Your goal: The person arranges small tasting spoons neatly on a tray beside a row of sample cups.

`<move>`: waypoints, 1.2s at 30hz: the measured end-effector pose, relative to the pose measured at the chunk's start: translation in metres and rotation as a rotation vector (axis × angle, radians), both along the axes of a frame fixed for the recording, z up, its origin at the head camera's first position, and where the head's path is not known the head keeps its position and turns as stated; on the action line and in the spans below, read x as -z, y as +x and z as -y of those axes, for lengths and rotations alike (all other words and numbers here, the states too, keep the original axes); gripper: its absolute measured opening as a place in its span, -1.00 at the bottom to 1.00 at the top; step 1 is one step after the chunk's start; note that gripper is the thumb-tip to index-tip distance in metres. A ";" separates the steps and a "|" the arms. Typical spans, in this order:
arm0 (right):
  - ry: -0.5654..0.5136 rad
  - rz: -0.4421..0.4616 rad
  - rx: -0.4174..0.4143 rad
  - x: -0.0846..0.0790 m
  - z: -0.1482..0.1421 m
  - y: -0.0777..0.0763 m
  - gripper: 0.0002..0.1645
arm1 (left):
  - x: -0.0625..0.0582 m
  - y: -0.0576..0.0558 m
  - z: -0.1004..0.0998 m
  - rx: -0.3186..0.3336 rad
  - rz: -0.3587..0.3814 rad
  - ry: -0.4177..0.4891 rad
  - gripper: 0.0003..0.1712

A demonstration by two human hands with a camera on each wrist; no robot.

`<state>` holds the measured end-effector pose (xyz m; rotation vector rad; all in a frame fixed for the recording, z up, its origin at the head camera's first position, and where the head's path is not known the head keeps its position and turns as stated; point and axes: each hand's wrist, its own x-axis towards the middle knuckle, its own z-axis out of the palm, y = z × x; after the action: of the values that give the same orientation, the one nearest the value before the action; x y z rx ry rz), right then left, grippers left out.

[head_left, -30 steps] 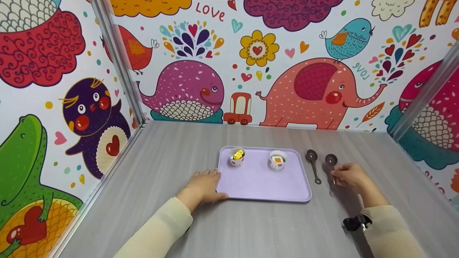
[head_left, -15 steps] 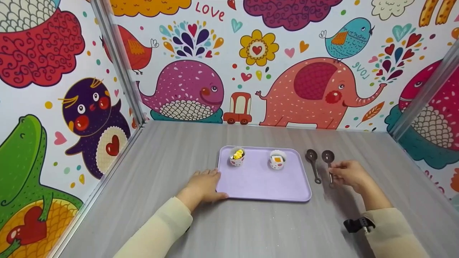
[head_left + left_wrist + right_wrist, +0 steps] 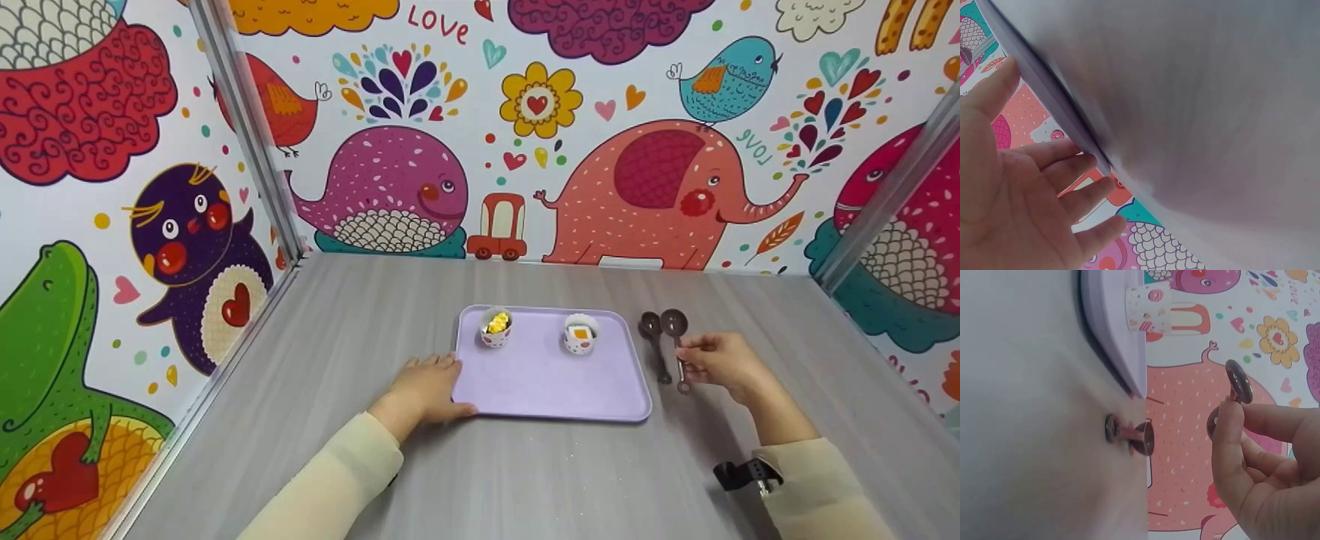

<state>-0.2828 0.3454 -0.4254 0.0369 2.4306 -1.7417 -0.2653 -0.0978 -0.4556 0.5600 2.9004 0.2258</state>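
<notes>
Between thumb and fingertips, my right hand (image 3: 724, 364) pinches the handle of a dark brown measuring spoon (image 3: 674, 324), raised off the table in the right wrist view. A second brown measuring spoon (image 3: 650, 325) lies just to its left on the table. My left hand (image 3: 427, 388) rests at the near left corner of a lilac tray (image 3: 555, 386), its fingers spread; thumb and fingertips touch the rim (image 3: 1061, 107) in the left wrist view. On the tray stand two small patterned paper cups, one with yellow pieces (image 3: 496, 330), one with a white and orange piece (image 3: 580, 339).
The grey table (image 3: 555, 487) reaches back to a wall (image 3: 510, 90) printed with cartoon animals. Printed panels (image 3: 60, 210) also close the left and right sides. The tray's right rim lies close to the spoon on the table.
My right hand has moved the held measuring spoon left, close to the other spoon. Its handle end now shows below the fingers. The left hand, tray and cups have not moved.
</notes>
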 end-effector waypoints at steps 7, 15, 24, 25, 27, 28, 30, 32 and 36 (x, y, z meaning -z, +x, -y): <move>-0.012 -0.010 -0.013 -0.005 0.013 0.002 -0.68 | 0.001 -0.001 0.000 -0.005 0.021 0.001 0.02; -0.003 -0.026 -0.015 -0.007 0.029 0.002 -0.69 | 0.002 -0.001 0.000 -0.005 0.021 0.000 0.01; -0.043 -0.044 -0.025 -0.006 0.046 0.002 -0.75 | 0.001 -0.001 0.000 -0.006 0.016 0.012 0.01; -0.056 -0.044 -0.028 -0.006 0.048 0.002 -0.76 | 0.002 -0.001 0.001 -0.005 0.014 0.015 0.01; -0.079 -0.041 -0.031 -0.005 0.053 0.003 -0.77 | 0.003 -0.001 0.001 -0.004 0.012 0.022 0.01; -0.086 -0.043 -0.037 -0.005 0.055 0.003 -0.78 | 0.003 -0.001 0.001 -0.005 0.012 0.023 0.00; -0.096 -0.046 -0.044 -0.005 0.059 0.002 -0.80 | 0.003 -0.002 0.001 -0.006 0.015 0.021 0.01; -0.099 -0.046 -0.041 -0.004 0.063 0.002 -0.83 | 0.003 -0.002 0.001 -0.007 0.015 0.022 0.01; -0.090 -0.040 -0.035 -0.002 0.071 0.000 -0.85 | 0.003 -0.002 0.001 -0.006 0.013 0.022 0.01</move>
<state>-0.2825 0.2748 -0.4234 -0.0513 2.3618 -1.8523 -0.2672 -0.0984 -0.4588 0.5516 2.8904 0.2619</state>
